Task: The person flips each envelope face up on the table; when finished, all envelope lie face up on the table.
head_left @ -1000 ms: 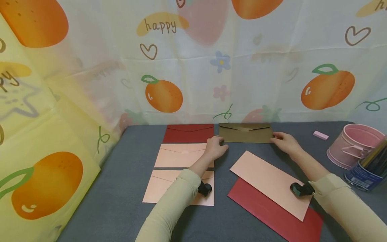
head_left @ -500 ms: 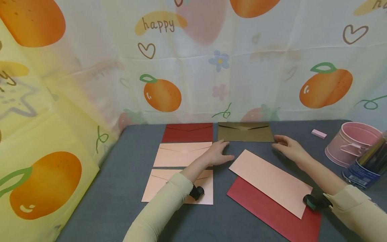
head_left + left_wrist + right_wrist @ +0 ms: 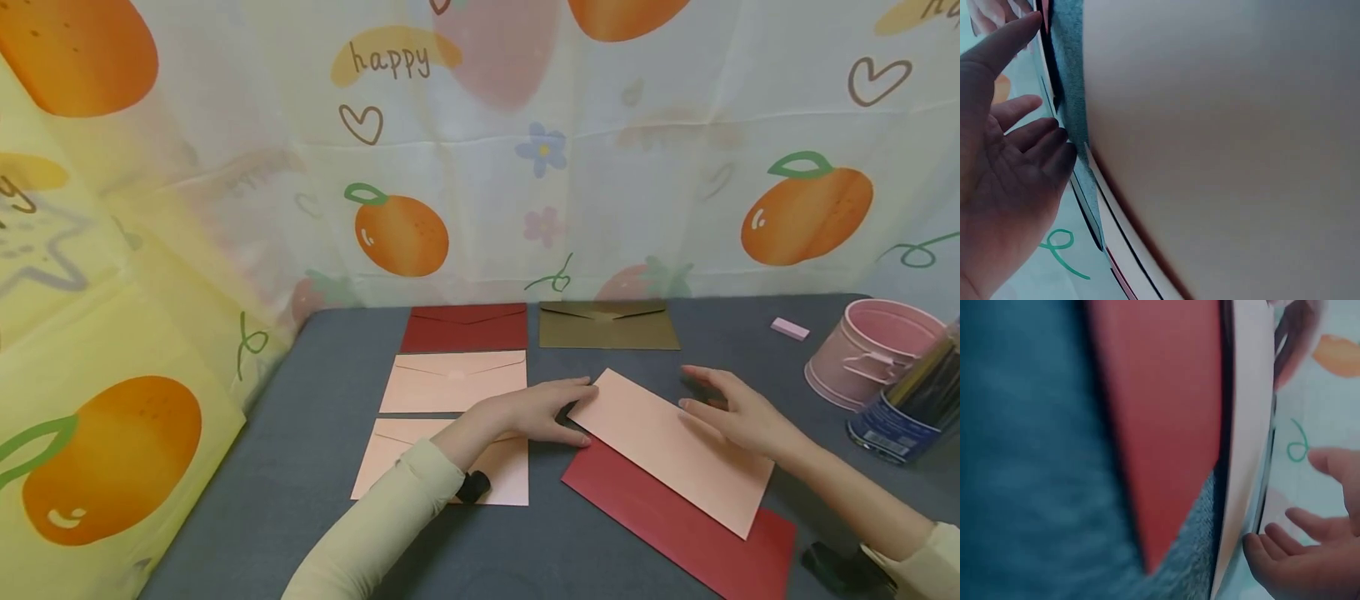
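Note:
A plain pink envelope (image 3: 675, 454) lies slantwise over a red envelope (image 3: 720, 546) right of the middle, no flap showing on either. My left hand (image 3: 536, 411) reaches to the pink one's upper left corner, fingers and thumb spread; whether they touch it I cannot tell. Over its upper right edge hovers my right hand (image 3: 738, 412), thumb and fingers apart with nothing between them. The left wrist view has the loosely bent left hand (image 3: 1019, 169) beside a large blurred pink surface. In the right wrist view the right hand (image 3: 1316, 544) is also unclosed near the envelopes' edges.
Flap-side up at left lie a red envelope (image 3: 465, 329) and two pink ones, the upper (image 3: 450, 392) and the lower (image 3: 408, 437). A brown envelope (image 3: 609, 329) lies at the back. Rightward stand a pink bucket (image 3: 855, 358), an eraser-like block (image 3: 790, 328) and a blue can (image 3: 892, 429) of pencil-like sticks.
Both hands have left the brown envelope at the back and come nearer to me, toward the slanted pink envelope. The envelopes stay where they were.

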Demonstrator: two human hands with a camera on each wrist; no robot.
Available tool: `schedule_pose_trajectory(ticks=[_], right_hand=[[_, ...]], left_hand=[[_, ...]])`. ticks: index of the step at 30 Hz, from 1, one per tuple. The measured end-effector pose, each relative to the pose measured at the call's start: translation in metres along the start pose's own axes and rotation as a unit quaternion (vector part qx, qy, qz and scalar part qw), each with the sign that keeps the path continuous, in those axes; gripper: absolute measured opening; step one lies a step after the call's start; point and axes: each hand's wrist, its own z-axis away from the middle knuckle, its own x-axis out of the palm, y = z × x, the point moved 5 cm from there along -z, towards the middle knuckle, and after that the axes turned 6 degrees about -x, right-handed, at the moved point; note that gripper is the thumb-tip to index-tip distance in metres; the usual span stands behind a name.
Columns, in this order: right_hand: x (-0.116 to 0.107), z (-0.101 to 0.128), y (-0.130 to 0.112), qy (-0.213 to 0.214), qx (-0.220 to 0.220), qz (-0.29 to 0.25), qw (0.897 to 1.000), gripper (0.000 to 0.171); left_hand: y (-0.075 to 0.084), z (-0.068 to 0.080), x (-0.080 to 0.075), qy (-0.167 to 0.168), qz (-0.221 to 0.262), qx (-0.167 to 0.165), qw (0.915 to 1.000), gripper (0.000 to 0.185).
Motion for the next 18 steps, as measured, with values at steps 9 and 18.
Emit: schedule_pose_trajectory(ticks=[9,18], right_hand=[[0.009,0.033,-0.019,-0.018,-0.051,0.085,0.995,0.075],[0.022,0.056,-0.016,-0.090,-0.042,0.092,0.991,0.099]], left_hand=[[0.004,0.002,0.001,0.005,-0.021,0.022,0.9995,0.062],[0.006,0.001,0.000,0.032,-0.047,0.020,0.9982,0.057]])
